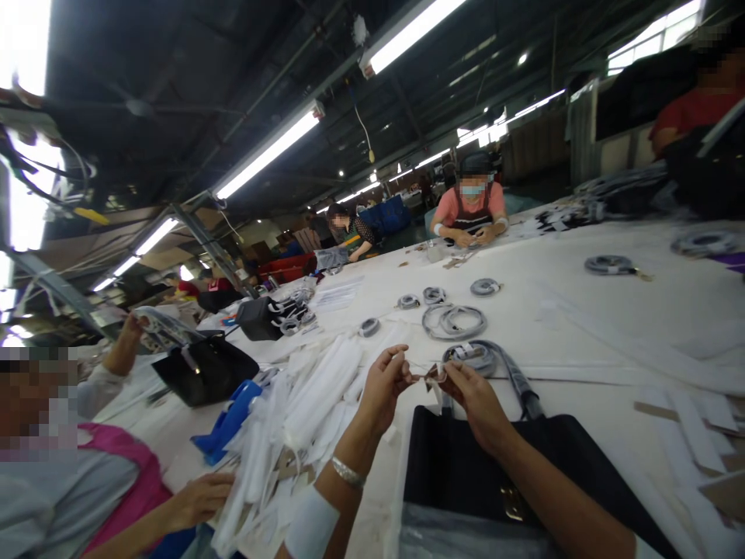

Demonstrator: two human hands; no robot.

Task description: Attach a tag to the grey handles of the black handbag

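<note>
My left hand [385, 382] is closed in a pinch, and a thin pale string [420, 366] runs from its fingertips toward the other hand. Between thumb and fingers, my right hand [474, 396] pinches a small brown piece [431, 374]; its exact kind is too small to make out. Both hands are above the top edge of a black handbag [466, 466], which lies partly under my right forearm. The bag has a gold-coloured clasp [512, 503], a wrapped handle [518, 380] and clear plastic film over its lower part.
Coiled grey straps [454, 320] lie across the white table [559, 310]. White wrapping strips [320, 396] and a blue object [228, 423] are left of me. A co-worker in a pink apron [125, 473] handles another black bag [203, 369]. Card strips [657, 410] lie at right.
</note>
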